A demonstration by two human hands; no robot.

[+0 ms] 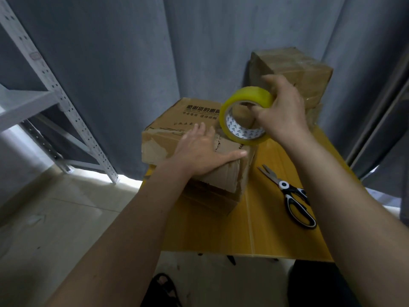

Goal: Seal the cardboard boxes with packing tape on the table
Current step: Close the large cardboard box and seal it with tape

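box (177,131) on the table (261,229) at left, taped boxes (309,72) stacked behind at right, scissors (292,196) on the table right of the box, shelf rack (55,103) off left

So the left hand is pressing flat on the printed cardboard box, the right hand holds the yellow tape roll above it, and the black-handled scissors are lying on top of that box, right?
Not quite. The head view shows the black-handled scissors lying on the yellow table, right of the printed cardboard box, not on it. The rest holds: left hand flat on the box, right hand holding the yellow tape roll.
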